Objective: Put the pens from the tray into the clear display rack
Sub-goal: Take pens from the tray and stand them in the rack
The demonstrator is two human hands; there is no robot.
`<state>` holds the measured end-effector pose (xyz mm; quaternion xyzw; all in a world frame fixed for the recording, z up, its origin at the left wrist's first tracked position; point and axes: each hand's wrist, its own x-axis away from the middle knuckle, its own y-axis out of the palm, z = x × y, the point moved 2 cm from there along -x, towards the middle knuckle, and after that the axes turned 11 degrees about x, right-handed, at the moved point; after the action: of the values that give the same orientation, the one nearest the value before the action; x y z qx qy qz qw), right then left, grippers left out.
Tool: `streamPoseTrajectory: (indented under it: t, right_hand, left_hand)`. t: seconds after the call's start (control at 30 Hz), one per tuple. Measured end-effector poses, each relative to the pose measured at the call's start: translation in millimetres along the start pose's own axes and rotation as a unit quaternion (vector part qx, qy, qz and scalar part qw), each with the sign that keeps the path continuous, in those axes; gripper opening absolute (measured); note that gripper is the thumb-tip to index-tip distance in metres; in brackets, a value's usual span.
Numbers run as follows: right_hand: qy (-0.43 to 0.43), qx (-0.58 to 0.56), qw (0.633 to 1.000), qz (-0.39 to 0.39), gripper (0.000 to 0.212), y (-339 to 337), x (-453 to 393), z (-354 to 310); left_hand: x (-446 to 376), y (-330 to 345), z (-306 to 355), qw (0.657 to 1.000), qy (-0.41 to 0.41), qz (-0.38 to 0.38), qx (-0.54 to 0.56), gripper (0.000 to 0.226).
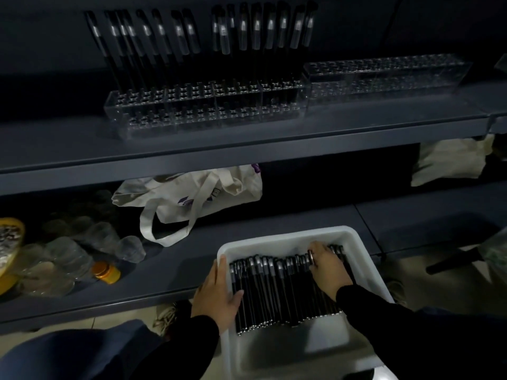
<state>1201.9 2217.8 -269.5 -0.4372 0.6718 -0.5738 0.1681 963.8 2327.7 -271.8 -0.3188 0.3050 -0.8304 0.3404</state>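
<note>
In the head view, a white tray stands at the front edge of the lower shelf and partly sticks out over it. Inside the tray lies a dense row of black pens, side by side, with their silver parts toward the back of the tray.

The left hand holds the left wall of the tray: the fingers curl over the rim and the thumb lies inside, against the outermost pens. So this grip is clenched on the tray. The right hand rests on the right part of the pen row, with fingers bent down among the pens. Whether this grip is really grasping a pen, I cannot tell, because the fingertips are hidden.

On the upper shelf stands the clear display rack, with many holes on top. Black pens stand upright in its back row. A second clear rack stands just beside it on the right.

On the lower shelf, behind the tray, lies a cloth bag. At the left are clear plastic cups and a small orange lid.
</note>
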Motion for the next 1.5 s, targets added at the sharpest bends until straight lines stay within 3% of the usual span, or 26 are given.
streamPoseTrajectory:
  t: [0.13, 0.3, 0.4, 0.47, 0.53, 0.6, 0.67, 0.73, 0.8, 0.93, 1.13, 1.37, 1.5]
  right_hand:
    - [-0.086, -0.066, 0.992, 0.069, 0.031, -57, 11, -31]
    - [-0.187, -0.17, 0.952, 0.173, 0.038, -174, 32, -90]
    - [-0.261, -0.203, 0.901, 0.281, 0.045, -249, 47, -135]
    - [-0.283, -0.224, 0.871, 0.333, 0.037, -289, 50, -165]
    - [-0.294, -0.251, 0.848, 0.362, 0.033, -320, 46, -193]
    - [-0.305, -0.269, 0.823, 0.396, 0.032, -342, 38, -218]
    - [-0.308, -0.276, 0.816, 0.403, 0.032, -353, 27, -239]
    - [-0.309, -0.258, 0.825, 0.397, 0.031, -355, 14, -253]
    - [-0.308, -0.204, 0.842, 0.393, 0.029, -351, 4, -262]
    - [-0.312, -0.102, 0.858, 0.396, 0.025, -340, -10, -264]
    - [-0.305, -0.037, 0.871, 0.383, 0.024, -323, -17, -261]
    - [-0.278, -0.018, 0.897, 0.342, 0.022, -312, -24, -258]
    - [-0.264, -0.012, 0.916, 0.301, 0.035, -309, -22, -249]
  left_hand:
    - [3, -18, 9, 1.0, 0.011, 0.018, -0.004, 0.086]
    - [20, -99, 48, 0.978, 0.169, 0.12, 0.031, 0.098]
    - [21, -165, 67, 0.896, 0.331, 0.297, -0.007, 0.06]
    - [11, -211, 78, 0.849, 0.361, 0.386, 0.017, 0.05]
    - [-2, -253, 89, 0.831, 0.333, 0.442, 0.054, 0.052]
    - [-20, -284, 96, 0.855, 0.276, 0.428, 0.096, 0.054]
    - [-38, -299, 98, 0.895, 0.232, 0.355, 0.139, 0.059]
    - [-50, -299, 93, 0.923, 0.197, 0.286, 0.165, 0.064]
    - [-54, -293, 88, 0.934, 0.175, 0.266, 0.161, 0.069]
    - [-56, -291, 86, 0.929, 0.191, 0.271, 0.166, 0.07]
    - [-58, -291, 82, 0.928, 0.193, 0.267, 0.173, 0.071]
    - [-59, -290, 81, 0.928, 0.195, 0.269, 0.167, 0.073]
    - [-59, -291, 82, 0.933, 0.183, 0.268, 0.157, 0.073]
